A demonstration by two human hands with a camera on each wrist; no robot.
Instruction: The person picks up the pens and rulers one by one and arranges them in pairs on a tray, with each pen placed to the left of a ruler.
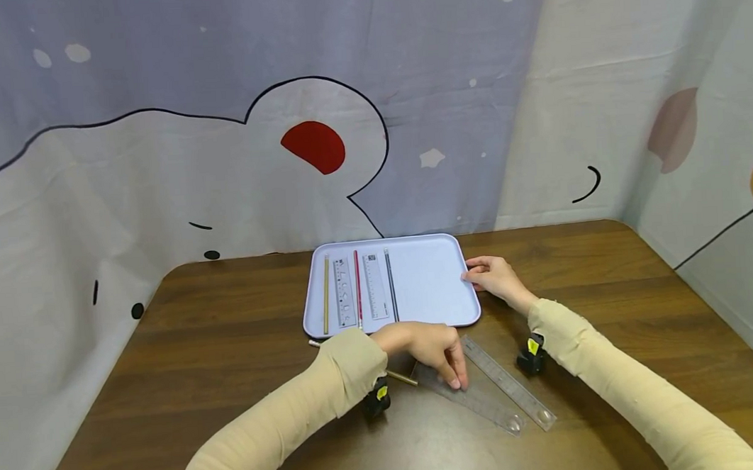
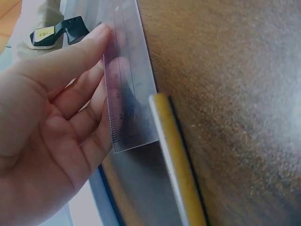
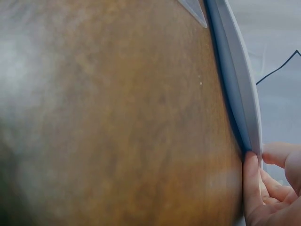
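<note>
Two hands [image 1: 430, 346]: ruler [image 1: 471, 393], tray [image 1: 430, 282].

Partly hidden under the left hand [image 1: 430, 349] and sleeve, just before the tray [image 1: 430, 282]: a yellow pencil [image 1: 402, 378] and the clear rulers' [image 1: 508, 383] near ends (markings too small to read). Tabletop [image 3: 117, 117] blurred in wrist views.

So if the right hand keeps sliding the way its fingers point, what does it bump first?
Probably the tray: the right hand already touches its right edge, fingers pointing left across its bare half. Next would likely be the dark pencil.
</note>
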